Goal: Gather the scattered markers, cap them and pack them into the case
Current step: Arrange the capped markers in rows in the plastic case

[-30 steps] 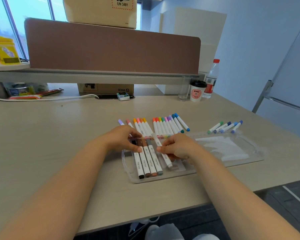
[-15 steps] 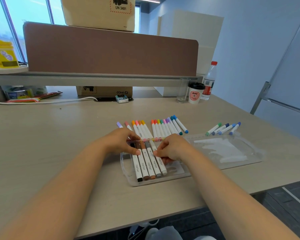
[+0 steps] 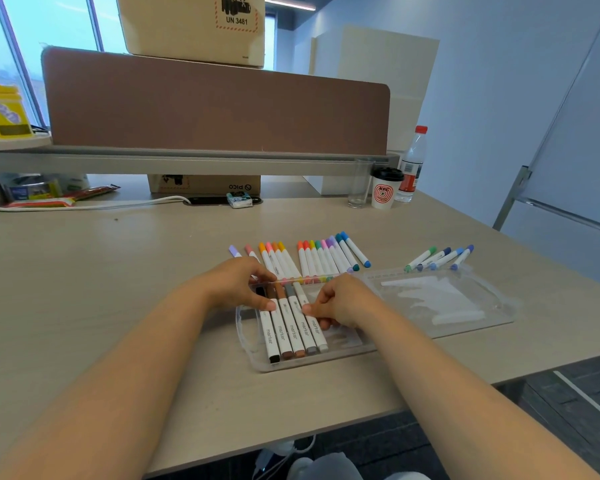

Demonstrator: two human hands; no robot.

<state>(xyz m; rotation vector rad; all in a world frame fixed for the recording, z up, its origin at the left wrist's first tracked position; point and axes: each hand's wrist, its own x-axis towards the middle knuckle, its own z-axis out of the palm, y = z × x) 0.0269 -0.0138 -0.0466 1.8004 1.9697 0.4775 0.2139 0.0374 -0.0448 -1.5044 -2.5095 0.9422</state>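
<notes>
Hands squaring five markers in the clear case.
Left hand [image 3: 238, 285] and right hand [image 3: 340, 301] pressed fingertips onto the packed markers [image 3: 293, 329] in the case [image 3: 257, 365] on the surface [image 3: 118, 289]. Barrels judged light, stiff, slippery; grip mid-barrel.

You're working over a pale wood-grain desk [image 3: 101, 271]. Directly on it, close to your edge, lies the clear plastic case [image 3: 257, 362], with its open lid [image 3: 465, 306] spread flat to the right. Behind the case a row of capped markers [image 3: 312, 258] rests on the desktop, and a separate group of four markers [image 3: 439, 258] lies beside the lid's far corner. Along the back you've got a drinking glass [image 3: 359, 188], a paper cup [image 3: 384, 188] and a water bottle [image 3: 411, 168] standing close together, a cardboard box [image 3: 205, 184], a white cable [image 3: 84, 205] and some snack packets [image 3: 66, 199] at the left
</notes>
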